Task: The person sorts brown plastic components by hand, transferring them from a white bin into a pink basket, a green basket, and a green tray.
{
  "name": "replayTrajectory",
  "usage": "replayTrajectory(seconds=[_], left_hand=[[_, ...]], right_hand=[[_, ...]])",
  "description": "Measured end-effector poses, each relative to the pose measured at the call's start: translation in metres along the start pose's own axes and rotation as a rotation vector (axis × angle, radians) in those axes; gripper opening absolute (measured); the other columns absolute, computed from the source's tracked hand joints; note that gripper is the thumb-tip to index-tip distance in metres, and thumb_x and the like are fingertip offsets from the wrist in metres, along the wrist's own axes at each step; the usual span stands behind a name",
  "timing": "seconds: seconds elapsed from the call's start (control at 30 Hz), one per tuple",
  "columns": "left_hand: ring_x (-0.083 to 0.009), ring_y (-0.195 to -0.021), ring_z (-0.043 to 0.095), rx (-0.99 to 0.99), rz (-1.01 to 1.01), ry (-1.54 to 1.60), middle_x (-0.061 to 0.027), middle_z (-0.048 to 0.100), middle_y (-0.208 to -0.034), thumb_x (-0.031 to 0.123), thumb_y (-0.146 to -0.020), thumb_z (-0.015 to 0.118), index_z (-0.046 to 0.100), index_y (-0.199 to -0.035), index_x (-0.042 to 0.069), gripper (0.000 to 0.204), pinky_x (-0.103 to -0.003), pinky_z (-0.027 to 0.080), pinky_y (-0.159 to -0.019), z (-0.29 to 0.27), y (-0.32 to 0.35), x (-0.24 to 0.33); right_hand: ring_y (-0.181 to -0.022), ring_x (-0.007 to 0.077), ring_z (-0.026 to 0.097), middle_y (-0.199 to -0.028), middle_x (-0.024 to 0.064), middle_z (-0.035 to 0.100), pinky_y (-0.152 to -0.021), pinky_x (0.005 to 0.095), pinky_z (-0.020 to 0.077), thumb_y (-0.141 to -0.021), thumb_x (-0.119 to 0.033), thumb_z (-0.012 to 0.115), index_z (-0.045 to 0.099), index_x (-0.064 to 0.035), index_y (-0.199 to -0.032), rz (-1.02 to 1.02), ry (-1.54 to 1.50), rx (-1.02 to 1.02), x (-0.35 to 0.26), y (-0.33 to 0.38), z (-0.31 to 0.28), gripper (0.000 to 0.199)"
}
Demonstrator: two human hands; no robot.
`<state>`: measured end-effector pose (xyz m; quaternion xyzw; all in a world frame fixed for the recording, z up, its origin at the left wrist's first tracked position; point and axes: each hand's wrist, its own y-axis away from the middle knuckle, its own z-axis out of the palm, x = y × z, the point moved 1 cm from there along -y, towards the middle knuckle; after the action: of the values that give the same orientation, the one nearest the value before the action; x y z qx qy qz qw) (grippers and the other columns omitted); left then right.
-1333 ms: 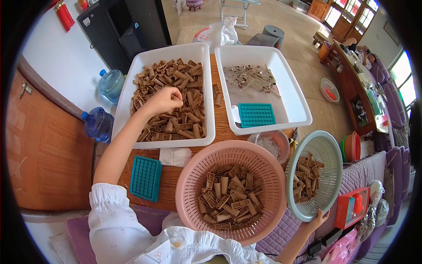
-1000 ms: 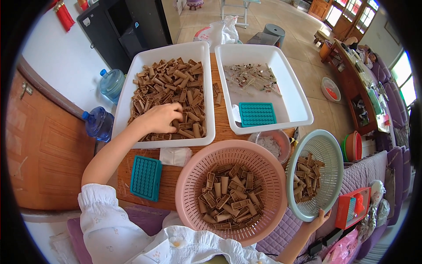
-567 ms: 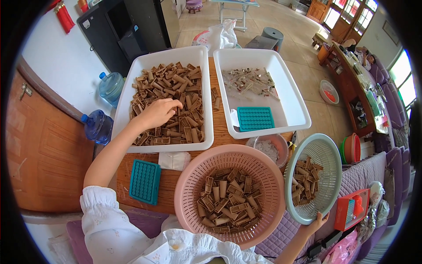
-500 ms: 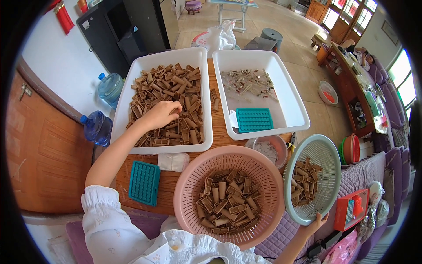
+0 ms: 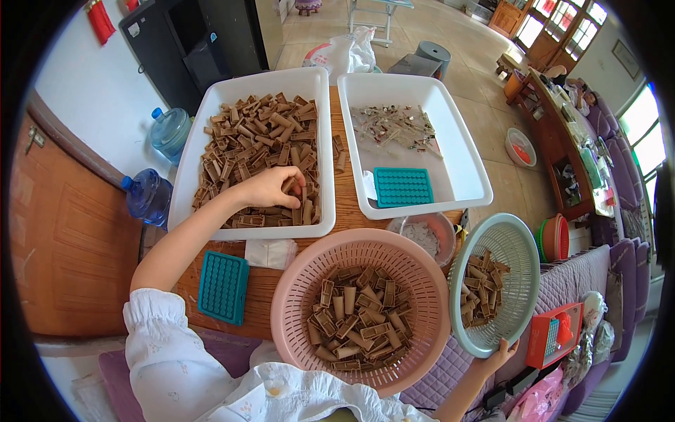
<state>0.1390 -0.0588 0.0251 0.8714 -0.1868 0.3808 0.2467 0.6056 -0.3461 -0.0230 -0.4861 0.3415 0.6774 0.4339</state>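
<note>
Brown pieces [image 5: 256, 144] heaped in left white tub [image 5: 190, 158] | left hand [image 5: 271, 188] fingers curled among them, grip probably hidden | right hand [image 5: 498, 354] pinching green basket [image 5: 520, 250] rim, partly cut off | pink basket [image 5: 295, 281] between.

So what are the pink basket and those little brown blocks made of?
The pink basket looks like moulded plastic: smooth, evenly coloured, with rows of slots in its wall. The brown blocks also look like plastic, matte and all one shape with ribbed, hollow sides, though that is less certain from here.
</note>
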Motion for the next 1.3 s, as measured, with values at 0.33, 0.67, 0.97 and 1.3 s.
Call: replayTrajectory(seconds=[0.33,0.67,0.97,1.3], left_hand=[[-0.0196,-0.071,0.053,0.301,0.049,-0.194,-0.0089,0.055,-0.079,0.006,-0.075,0.053,0.049,-0.093,0.004,0.019,-0.031,0.042,-0.066,-0.016,-0.009,0.011],[-0.0262,-0.079,0.058,-0.004,0.037,-0.648,-0.0126,0.06,-0.084,0.014,-0.068,0.066,0.047,-0.083,0.0,0.028,-0.034,0.047,-0.069,-0.007,-0.047,0.012],[-0.0277,-0.084,0.054,0.34,-0.02,-0.556,-0.0144,0.052,-0.088,0.009,-0.071,0.05,0.038,-0.09,0.004,0.023,-0.038,0.043,-0.073,-0.044,-0.042,0.002],[-0.0268,-0.085,0.056,0.216,-0.182,-0.564,-0.0158,0.058,-0.088,0.027,-0.068,0.067,0.048,-0.1,0.004,0.044,-0.038,0.046,-0.072,-0.015,-0.078,-0.012]], right_hand=[[-0.098,0.0243,0.046,-0.11,0.0147,0.042,-0.082,0.0341,0.0425,-0.07,0.0,0.043,0.027,-0.0044,-0.121,0.014,0.025,0.0,0.001,-0.003,-0.006,0.054],[-0.097,0.0243,0.047,-0.11,0.0146,0.042,-0.082,0.0337,0.0427,-0.07,0.001,0.043,0.027,-0.0041,-0.12,0.013,-0.003,-0.018,0.004,-0.003,-0.007,0.053],[-0.095,0.024,0.047,-0.108,0.0143,0.043,-0.082,0.0338,0.0429,-0.07,0.001,0.044,0.028,-0.0046,-0.119,0.028,0.011,0.002,0.001,-0.004,-0.007,0.052],[-0.098,0.0241,0.046,-0.111,0.0141,0.042,-0.084,0.0342,0.0412,-0.07,0.0,0.044,0.028,-0.0052,-0.12,0.037,-0.01,-0.023,0.0,-0.003,-0.004,0.053]])
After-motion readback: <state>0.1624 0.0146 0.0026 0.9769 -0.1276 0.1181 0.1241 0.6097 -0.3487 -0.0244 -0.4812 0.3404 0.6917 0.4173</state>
